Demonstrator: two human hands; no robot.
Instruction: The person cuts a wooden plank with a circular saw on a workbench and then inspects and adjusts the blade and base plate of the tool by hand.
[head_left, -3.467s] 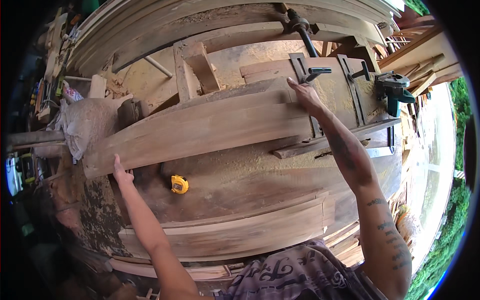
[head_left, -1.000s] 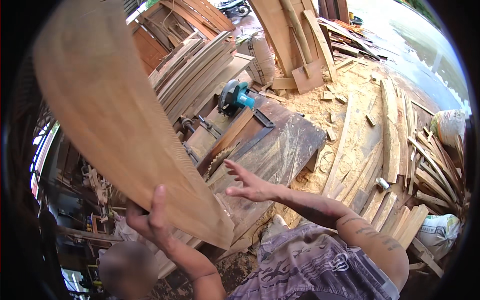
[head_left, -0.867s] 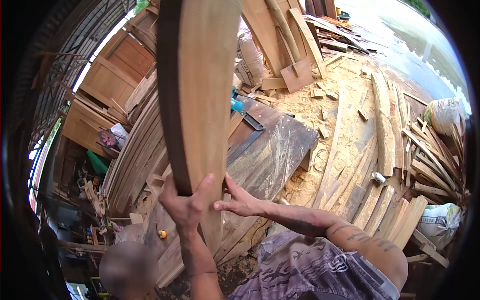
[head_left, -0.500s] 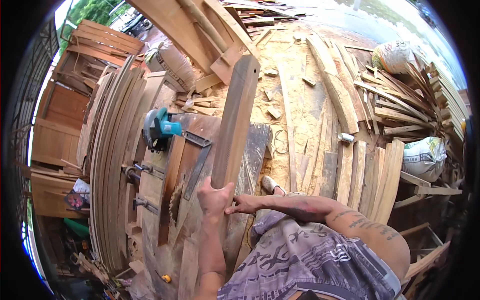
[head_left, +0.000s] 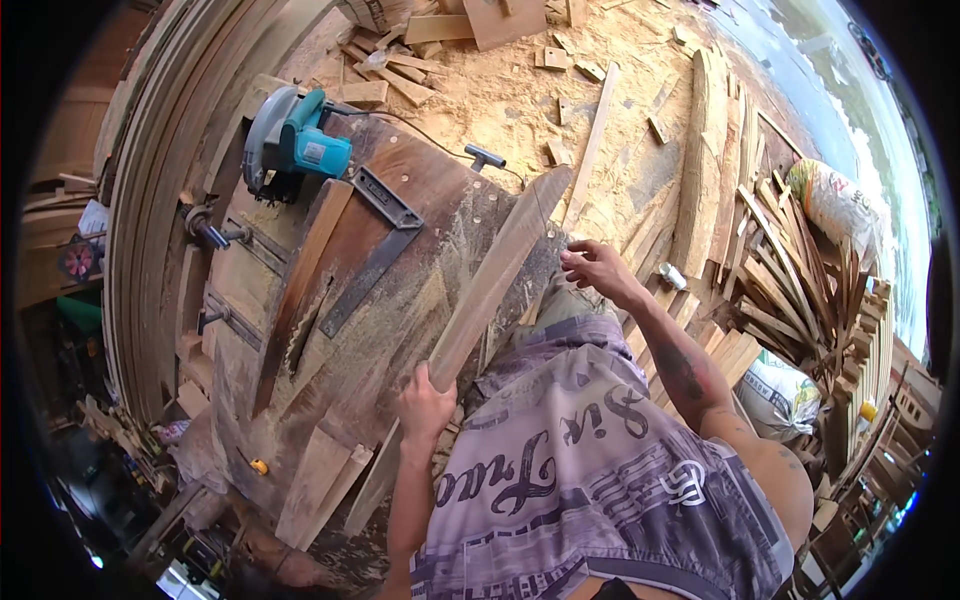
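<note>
My left hand (head_left: 425, 405) is closed round the near end of a long wooden board (head_left: 497, 280), which slants away to the right over the workbench (head_left: 410, 300). The board's far end is cut at an angle. Close beside that end, on its right, is my right hand (head_left: 598, 272), apart from the board, its fingers loosely bent and parted with nothing visible in them. A try square (head_left: 375, 255) with a dark blade lies on the bench left of the board. Next to it is a narrow strip of brown wood (head_left: 305, 290).
A teal circular saw (head_left: 310, 140) rests at the bench's far left, its cord trailing right. Metal clamps (head_left: 250, 250) jut from the left edge. Stacked planks (head_left: 165, 210) stand beyond. Sawdust (head_left: 480, 95) and offcuts cover the ground ahead; a heavy timber (head_left: 703, 160) lies to the right.
The board has swung down from a raised position to lie low over the bench, its far end tilting right. My right hand has moved from beside the left hand toward that end.
</note>
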